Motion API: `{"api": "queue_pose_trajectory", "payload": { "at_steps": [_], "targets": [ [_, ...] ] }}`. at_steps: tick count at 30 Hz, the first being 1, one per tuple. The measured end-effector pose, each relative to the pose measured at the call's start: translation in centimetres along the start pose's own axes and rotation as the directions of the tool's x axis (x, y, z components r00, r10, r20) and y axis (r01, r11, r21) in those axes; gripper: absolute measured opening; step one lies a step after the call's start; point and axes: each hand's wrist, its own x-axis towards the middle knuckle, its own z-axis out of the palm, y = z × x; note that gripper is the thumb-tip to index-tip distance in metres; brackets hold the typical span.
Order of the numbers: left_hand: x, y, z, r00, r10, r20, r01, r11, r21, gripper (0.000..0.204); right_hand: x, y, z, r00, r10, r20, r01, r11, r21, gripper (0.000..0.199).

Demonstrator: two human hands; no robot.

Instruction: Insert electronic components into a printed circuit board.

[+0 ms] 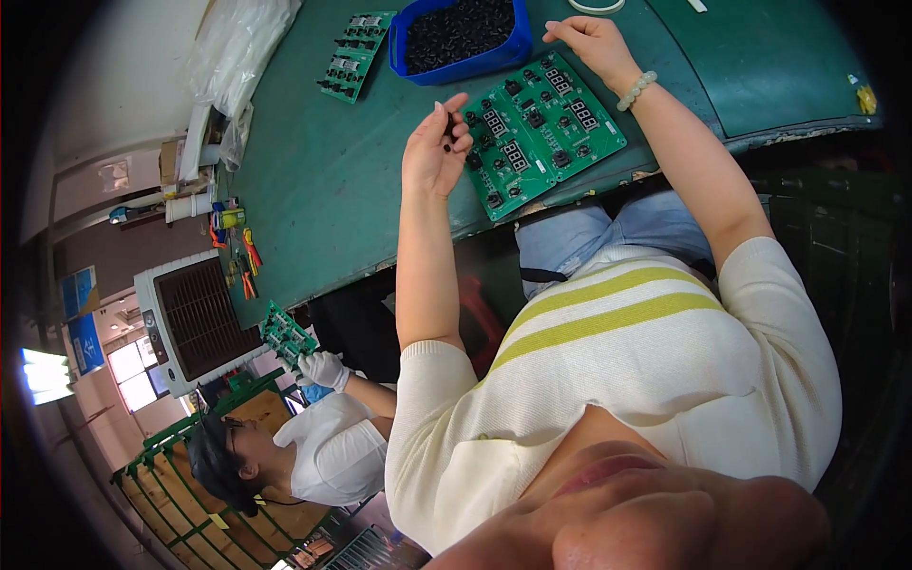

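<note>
A green circuit board (pixel 543 133) with several digit displays and black buttons lies flat near the table's front edge. Over its left edge, my left hand (pixel 437 150) is half curled, palm up, around small black caps (pixel 447 146). Beyond the board's far right corner hovers my right hand (pixel 597 47), its thumb and fingertips pinched together; whatever sits between them is too small to make out. Just left of that hand stands a blue bin (pixel 460 73) heaped with small black pieces (pixel 458 36).
Another green board (pixel 352 59) lies left of the bin. Hand tools with coloured handles (pixel 249 252) sit at the table's left end. A co-worker's white-gloved hand (pixel 324 370) holds a circuit board (pixel 285 331) at lower left. A white ring (pixel 597 6) lies at the far edge.
</note>
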Motion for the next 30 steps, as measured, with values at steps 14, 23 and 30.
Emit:
{"api": "queue_pose_trajectory", "payload": {
  "at_steps": [14, 23, 30],
  "targets": [
    [3.3, 0.0, 1.5, 0.911, 0.409, 0.049, -0.263, 0.486, 0.833, 0.019, 0.5, 0.4, 0.1, 0.999, -0.036, 0.026, 0.037, 0.999, -0.010, 0.025],
    [5.2, 0.1, 2.2, 0.909, 0.364, 0.203, -0.130, -0.215, 0.968, 0.032, 0.1, 0.2, 0.3, 1.000, -0.021, 0.017, 0.021, 1.000, 0.016, 0.026],
    [5.5, 0.6, 2.8, 0.930, 0.298, 0.214, -0.140, -0.251, 0.958, 0.033, 0.2, 0.1, 0.3, 1.000, -0.022, 0.018, 0.022, 1.000, 0.005, 0.026]
  ]
}}
